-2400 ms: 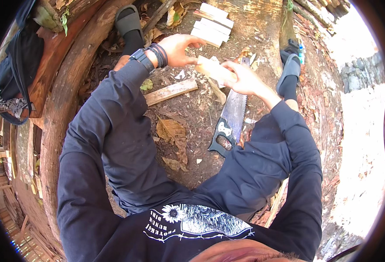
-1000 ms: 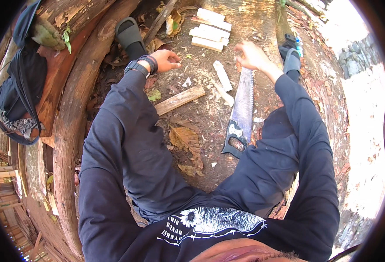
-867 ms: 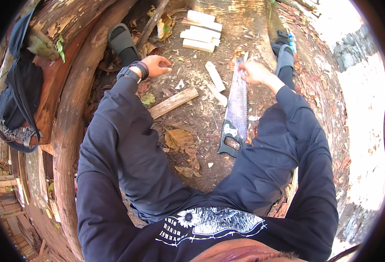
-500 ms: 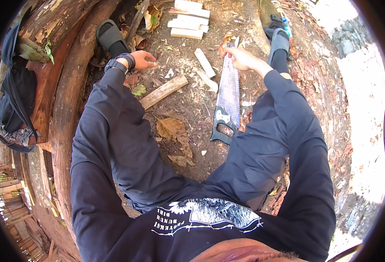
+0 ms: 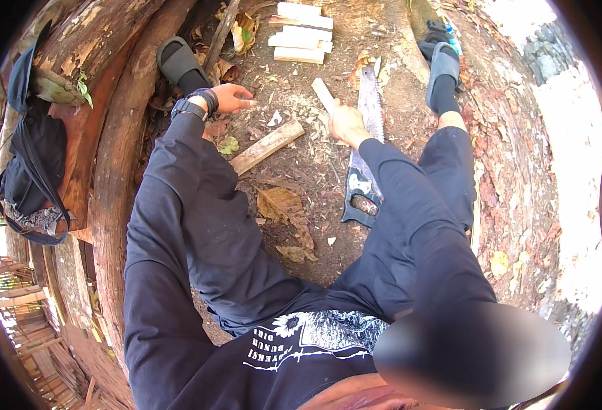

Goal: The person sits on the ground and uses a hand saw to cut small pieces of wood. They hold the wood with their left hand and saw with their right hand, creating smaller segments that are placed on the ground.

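Observation:
My right hand (image 5: 346, 125) is closed around the near end of a short, pale wooden stick (image 5: 322, 94), whose far end points up and to the left. Just right of that hand, a handsaw (image 5: 371, 96) lies on the ground, its toothed blade pointing away and its dark handle (image 5: 361, 205) toward me; my right forearm covers part of it. My left hand (image 5: 233, 98) hangs by my left shin, holding nothing, its fingers loosely apart. Between my legs a longer wooden piece (image 5: 268, 147) lies slanted on the soil.
Several cut wooden blocks (image 5: 299, 53) lie stacked at the far side. Dry leaves (image 5: 282, 206) and wood chips are scattered over the soil. Thick logs (image 5: 120, 171) run along the left, with a black bag (image 5: 38, 164) beside them. My sandalled feet stand left and right.
My right hand has left the saw's blade tip and moved left and nearer, onto the short wooden stick. My left hand stays about where it was. The view has shifted slightly.

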Tool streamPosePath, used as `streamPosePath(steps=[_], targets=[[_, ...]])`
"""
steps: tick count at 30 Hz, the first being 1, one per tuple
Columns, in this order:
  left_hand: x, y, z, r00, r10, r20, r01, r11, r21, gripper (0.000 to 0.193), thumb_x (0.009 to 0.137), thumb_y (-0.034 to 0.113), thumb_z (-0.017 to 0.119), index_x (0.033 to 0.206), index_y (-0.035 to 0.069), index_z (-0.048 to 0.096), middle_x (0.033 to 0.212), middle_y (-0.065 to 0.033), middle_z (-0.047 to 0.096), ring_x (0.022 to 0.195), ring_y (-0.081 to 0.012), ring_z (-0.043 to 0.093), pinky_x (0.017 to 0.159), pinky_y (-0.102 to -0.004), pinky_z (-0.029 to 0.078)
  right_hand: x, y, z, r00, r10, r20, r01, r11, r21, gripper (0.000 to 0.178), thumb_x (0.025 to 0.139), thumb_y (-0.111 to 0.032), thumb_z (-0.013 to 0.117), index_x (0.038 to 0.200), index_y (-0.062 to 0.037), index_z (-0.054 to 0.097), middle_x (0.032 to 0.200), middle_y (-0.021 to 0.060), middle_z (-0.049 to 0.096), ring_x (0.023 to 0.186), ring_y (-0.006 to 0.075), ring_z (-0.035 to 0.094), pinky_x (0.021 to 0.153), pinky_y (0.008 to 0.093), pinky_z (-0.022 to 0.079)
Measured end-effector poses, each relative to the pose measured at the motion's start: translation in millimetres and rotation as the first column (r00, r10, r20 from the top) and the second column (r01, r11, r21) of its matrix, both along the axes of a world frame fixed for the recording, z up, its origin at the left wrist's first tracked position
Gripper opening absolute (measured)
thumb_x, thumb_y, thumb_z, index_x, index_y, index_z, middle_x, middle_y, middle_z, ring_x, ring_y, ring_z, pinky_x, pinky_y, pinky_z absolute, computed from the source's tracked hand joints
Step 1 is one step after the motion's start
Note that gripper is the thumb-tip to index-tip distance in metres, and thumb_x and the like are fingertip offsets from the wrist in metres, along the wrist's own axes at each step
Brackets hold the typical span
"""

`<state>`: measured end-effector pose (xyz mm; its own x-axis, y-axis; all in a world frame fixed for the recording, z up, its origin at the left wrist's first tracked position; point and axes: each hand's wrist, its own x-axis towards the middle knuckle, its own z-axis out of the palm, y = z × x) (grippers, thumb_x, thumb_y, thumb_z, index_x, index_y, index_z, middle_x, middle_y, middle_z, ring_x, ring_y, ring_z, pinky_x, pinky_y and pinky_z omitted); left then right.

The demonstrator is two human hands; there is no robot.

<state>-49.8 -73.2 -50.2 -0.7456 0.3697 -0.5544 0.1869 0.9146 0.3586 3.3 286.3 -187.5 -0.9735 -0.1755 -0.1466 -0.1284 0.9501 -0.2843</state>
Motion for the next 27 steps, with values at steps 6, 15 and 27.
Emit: streamPosePath(steps=[6, 15, 27], targets=[[5.5, -2.5, 0.2, 0.998, -0.018, 0.059, 0.023, 0.996, -0.091, 0.064, 0.106, 0.054, 0.066, 0.151, 0.008, 0.063, 0.125, -0.0132, 0.077, 0.104, -0.0195, 0.076, 0.098, -0.0381, 0.057, 1.7, 7.4, 4.2, 0.999, -0.014, 0.04, 0.017, 0.998, -0.056, 0.051, 0.097, -0.028, 0.067, 0.134, 0.0034, 0.054, 0.111, 0.0295, 0.077, 0.107, 0.0466, 0.075, 0.096, 0.0555, 0.059], [3.8, -5.8, -4.0, 1.0, -0.021, 0.015, 0.021, 1.0, -0.019, 0.068, 0.103, 0.061, 0.066, 0.152, 0.014, 0.064, 0.105, -0.0097, 0.081, 0.1, -0.0214, 0.076, 0.094, -0.0413, 0.056, 4.3, 4.0, 14.7, 0.997, -0.062, 0.052, 0.063, 0.997, -0.034, 0.055, 0.096, -0.031, 0.069, 0.141, -0.0015, 0.055, 0.114, 0.0272, 0.077, 0.113, 0.0437, 0.074, 0.102, 0.052, 0.057], [13.7, -7.9, 4.5, 0.998, 0.046, 0.053, -0.043, 0.997, -0.064, 0.069, 0.105, 0.056, 0.067, 0.157, 0.011, 0.058, 0.137, -0.0183, 0.073, 0.105, -0.0241, 0.078, 0.099, -0.0421, 0.058, -17.2, 1.0, -0.1, 0.916, -0.256, -0.311, 0.147, 0.931, -0.333, 0.055, 0.095, -0.035, 0.078, 0.14, -0.012, 0.057, 0.131, 0.0205, 0.059, 0.124, 0.0443, 0.063, 0.104, 0.056, 0.051]])
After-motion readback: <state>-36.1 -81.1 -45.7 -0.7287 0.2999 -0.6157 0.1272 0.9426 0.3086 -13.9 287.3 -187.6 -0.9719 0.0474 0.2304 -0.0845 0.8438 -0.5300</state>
